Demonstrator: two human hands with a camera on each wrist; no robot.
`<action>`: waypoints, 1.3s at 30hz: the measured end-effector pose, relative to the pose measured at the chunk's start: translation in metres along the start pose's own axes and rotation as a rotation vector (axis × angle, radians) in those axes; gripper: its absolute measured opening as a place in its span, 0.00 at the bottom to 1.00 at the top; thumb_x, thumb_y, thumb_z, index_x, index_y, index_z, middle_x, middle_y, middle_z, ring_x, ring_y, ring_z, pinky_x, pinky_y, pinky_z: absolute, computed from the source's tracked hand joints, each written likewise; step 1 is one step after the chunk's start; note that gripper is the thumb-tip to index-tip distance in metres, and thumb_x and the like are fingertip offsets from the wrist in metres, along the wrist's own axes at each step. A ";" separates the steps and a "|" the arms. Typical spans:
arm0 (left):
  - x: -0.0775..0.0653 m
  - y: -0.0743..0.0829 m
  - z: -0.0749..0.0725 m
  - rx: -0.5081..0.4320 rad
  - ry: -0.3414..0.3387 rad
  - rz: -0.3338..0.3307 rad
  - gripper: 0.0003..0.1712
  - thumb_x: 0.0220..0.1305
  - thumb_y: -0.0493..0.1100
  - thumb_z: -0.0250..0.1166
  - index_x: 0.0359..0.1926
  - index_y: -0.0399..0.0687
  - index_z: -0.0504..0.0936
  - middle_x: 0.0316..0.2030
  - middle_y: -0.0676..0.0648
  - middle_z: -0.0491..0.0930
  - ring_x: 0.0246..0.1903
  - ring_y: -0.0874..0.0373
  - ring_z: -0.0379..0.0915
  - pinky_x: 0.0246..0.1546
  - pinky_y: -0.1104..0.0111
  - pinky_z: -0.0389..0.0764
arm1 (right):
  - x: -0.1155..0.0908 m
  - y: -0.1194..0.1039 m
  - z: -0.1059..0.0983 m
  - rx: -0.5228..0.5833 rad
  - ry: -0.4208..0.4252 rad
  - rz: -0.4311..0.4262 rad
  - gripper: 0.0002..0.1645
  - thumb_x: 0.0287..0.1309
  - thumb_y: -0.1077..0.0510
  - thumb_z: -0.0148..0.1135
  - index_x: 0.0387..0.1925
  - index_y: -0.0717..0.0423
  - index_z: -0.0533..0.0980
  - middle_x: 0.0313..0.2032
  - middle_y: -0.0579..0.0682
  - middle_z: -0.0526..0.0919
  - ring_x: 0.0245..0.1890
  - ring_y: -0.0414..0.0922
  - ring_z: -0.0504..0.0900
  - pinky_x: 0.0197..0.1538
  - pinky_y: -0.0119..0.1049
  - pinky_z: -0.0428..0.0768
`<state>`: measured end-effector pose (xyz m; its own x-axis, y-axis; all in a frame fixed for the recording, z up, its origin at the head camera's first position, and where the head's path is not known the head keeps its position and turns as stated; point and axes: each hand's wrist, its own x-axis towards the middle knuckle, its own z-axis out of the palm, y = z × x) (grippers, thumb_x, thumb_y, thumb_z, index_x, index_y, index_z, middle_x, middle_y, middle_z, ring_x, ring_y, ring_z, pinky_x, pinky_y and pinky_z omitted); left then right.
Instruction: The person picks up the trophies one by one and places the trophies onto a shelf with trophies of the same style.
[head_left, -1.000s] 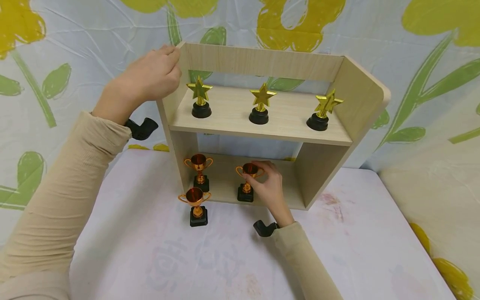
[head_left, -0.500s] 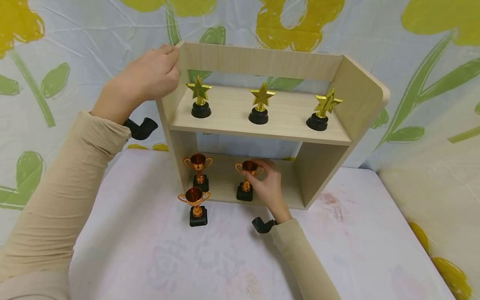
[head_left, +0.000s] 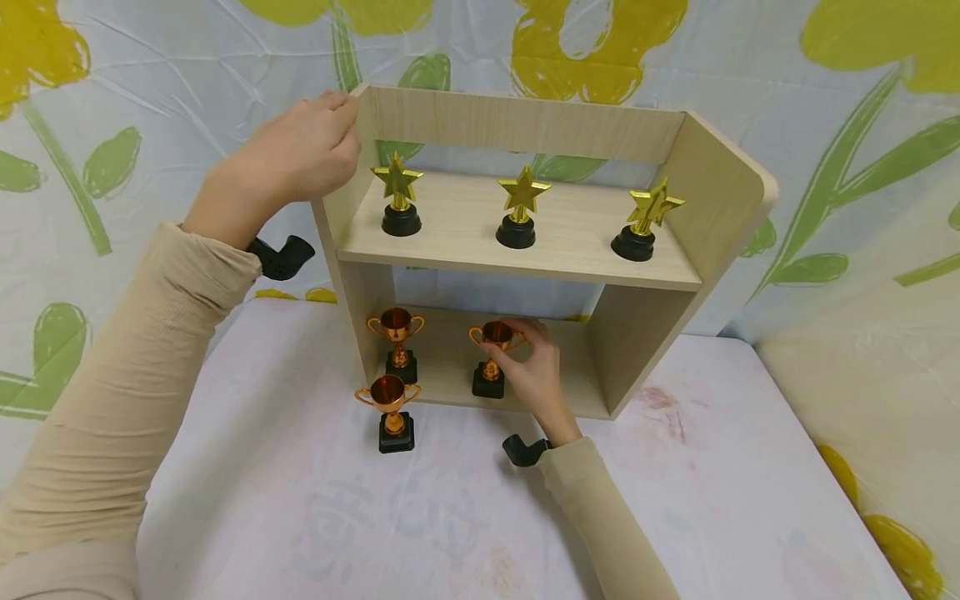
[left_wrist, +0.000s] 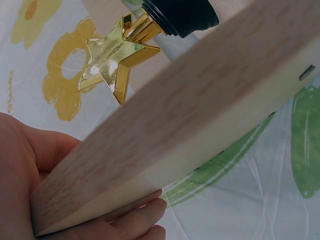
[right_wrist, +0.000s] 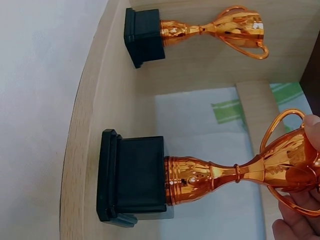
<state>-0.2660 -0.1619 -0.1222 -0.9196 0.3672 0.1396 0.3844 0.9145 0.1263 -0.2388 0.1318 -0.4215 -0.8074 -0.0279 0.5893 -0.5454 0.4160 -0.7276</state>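
Note:
My right hand (head_left: pixel 534 367) pinches the cup of a bronze-coloured trophy cup (right_wrist: pixel 215 172) by its rim and side. Its black square base is at the lower shelf's board, near the front edge. A second trophy cup (head_left: pixel 396 327) stands at the left end of that shelf. On the table in front of the shelf is a third trophy cup (head_left: pixel 388 395). My left hand (head_left: pixel 300 154) grips the top of the left side panel of the wooden shelf (left_wrist: pixel 165 115), thumb on one face and fingers on the other.
Gold star trophies stand in a row on the upper shelf: a left one (head_left: pixel 398 183), a middle one (head_left: pixel 522 193) and a right one (head_left: pixel 651 208). The white-covered table (head_left: pixel 450 500) spreads in front. A flower-print cloth (head_left: pixel 210 50) hangs behind.
My right hand and the trophy cup it holds have shifted slightly left and back on the lower shelf. The left hand stays on the side panel.

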 end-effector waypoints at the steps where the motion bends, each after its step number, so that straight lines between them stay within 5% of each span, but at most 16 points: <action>1: 0.000 0.000 0.000 0.000 0.000 -0.001 0.35 0.73 0.42 0.25 0.76 0.30 0.43 0.77 0.34 0.41 0.75 0.34 0.33 0.76 0.48 0.40 | 0.000 0.000 0.000 -0.001 0.003 -0.004 0.24 0.48 0.56 0.79 0.48 0.56 0.84 0.46 0.52 0.83 0.48 0.49 0.79 0.52 0.50 0.79; 28: 0.002 -0.002 0.002 -0.003 0.006 -0.005 0.35 0.73 0.43 0.25 0.77 0.32 0.42 0.77 0.35 0.40 0.75 0.35 0.32 0.76 0.48 0.39 | 0.000 0.005 0.008 0.029 0.048 -0.004 0.29 0.44 0.59 0.81 0.52 0.57 0.82 0.47 0.55 0.83 0.49 0.51 0.79 0.53 0.56 0.78; 39: 0.002 0.000 0.003 0.002 -0.015 -0.008 0.35 0.73 0.43 0.25 0.76 0.31 0.40 0.77 0.34 0.37 0.75 0.36 0.29 0.76 0.50 0.36 | -0.002 0.005 0.005 0.025 0.026 0.030 0.29 0.47 0.58 0.80 0.54 0.55 0.82 0.48 0.54 0.83 0.50 0.49 0.78 0.54 0.48 0.78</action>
<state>-0.2681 -0.1605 -0.1251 -0.9237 0.3627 0.1234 0.3771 0.9177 0.1251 -0.2409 0.1294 -0.4278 -0.8176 0.0077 0.5757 -0.5268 0.3937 -0.7533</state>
